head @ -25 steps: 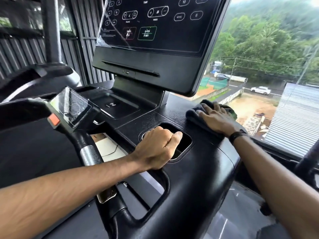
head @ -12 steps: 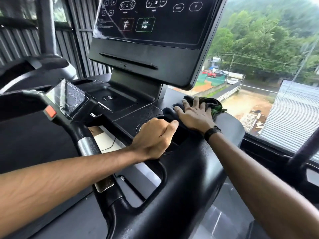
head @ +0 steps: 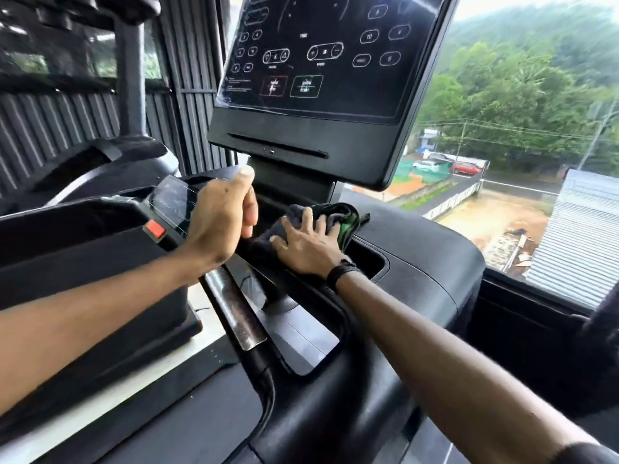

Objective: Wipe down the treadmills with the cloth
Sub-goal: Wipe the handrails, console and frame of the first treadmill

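The black treadmill console (head: 432, 262) fills the middle of the view, with its dark touch panel (head: 328, 55) above. A dark cloth with a green patch (head: 338, 214) lies on the console's centre tray, just below the panel's stand. My right hand (head: 308, 246) presses down on the cloth with fingers spread. My left hand (head: 221, 216) hovers to the left of it as a loose fist, thumb up, holding nothing that I can see. It hangs in front of the small side display (head: 170, 202).
A handlebar with a metal sensor strip (head: 234, 313) runs down from under my left wrist. A red stop button (head: 154, 229) sits on the left. A cup recess (head: 368, 259) opens right of my right wrist. Another machine (head: 134, 95) stands left; a window (head: 519, 145) is right.
My right hand has slid the cloth leftward, from the console's right side to the centre tray. My left hand has lifted off the cup recess edge and moved up and left.
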`<action>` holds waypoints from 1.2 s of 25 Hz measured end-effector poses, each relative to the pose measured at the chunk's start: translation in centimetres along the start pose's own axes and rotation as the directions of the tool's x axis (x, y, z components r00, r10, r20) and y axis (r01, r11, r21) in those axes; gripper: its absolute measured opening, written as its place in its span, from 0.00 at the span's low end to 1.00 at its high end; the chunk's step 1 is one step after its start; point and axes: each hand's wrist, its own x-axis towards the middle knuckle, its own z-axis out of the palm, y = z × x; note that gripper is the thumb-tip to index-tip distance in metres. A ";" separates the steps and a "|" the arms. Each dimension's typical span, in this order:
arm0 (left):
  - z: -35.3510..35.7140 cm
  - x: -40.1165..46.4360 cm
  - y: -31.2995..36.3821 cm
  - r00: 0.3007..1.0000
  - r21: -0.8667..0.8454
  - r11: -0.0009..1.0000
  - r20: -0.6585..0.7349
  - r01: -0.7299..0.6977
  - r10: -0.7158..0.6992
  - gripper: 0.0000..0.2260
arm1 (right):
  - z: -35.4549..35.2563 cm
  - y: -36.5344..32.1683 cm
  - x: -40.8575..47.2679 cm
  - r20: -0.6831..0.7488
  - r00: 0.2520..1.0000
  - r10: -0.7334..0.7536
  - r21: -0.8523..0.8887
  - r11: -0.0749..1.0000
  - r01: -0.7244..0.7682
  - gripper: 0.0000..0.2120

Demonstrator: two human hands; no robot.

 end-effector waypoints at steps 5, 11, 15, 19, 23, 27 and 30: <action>-1.0 -1.3 -2.2 0.999 0.260 0.965 0.046 -0.039 0.028 0.29 | -0.5 -3.8 -5.7 0.064 0.960 -0.274 -0.310 0.909 0.280 0.35; -2.0 -2.6 -3.1 0.956 0.540 0.790 0.201 -0.290 0.213 0.26 | -1.7 -1.0 -8.2 0.039 0.978 -0.206 -0.085 0.974 0.208 0.45; -0.2 -1.6 -5.1 0.983 0.452 0.875 0.137 -0.172 0.122 0.26 | 1.3 -4.6 -4.5 -0.069 0.997 -0.034 -0.322 0.947 0.010 0.41; 0.2 -1.2 -5.9 0.993 0.443 0.896 0.117 -0.037 -0.017 0.28 | 1.5 -7.2 -1.3 -0.060 0.995 0.084 -0.499 0.860 -0.103 0.26; 0.5 -1.4 -5.7 0.987 0.580 0.814 0.145 -0.033 -0.064 0.29 | 0.8 -6.3 -4.0 -0.089 0.996 -0.019 -0.532 0.846 -0.031 0.26; 0.3 -1.2 -6.1 0.984 0.585 0.811 0.160 -0.028 -0.082 0.32 | -0.8 -1.5 -9.0 -0.030 0.997 -0.072 -0.338 0.939 0.058 0.45; 0.3 -1.2 -6.3 0.983 0.581 0.813 0.170 -0.040 -0.073 0.34 | -2.9 0.4 -11.0 0.033 0.997 -0.077 -0.133 0.988 0.080 0.47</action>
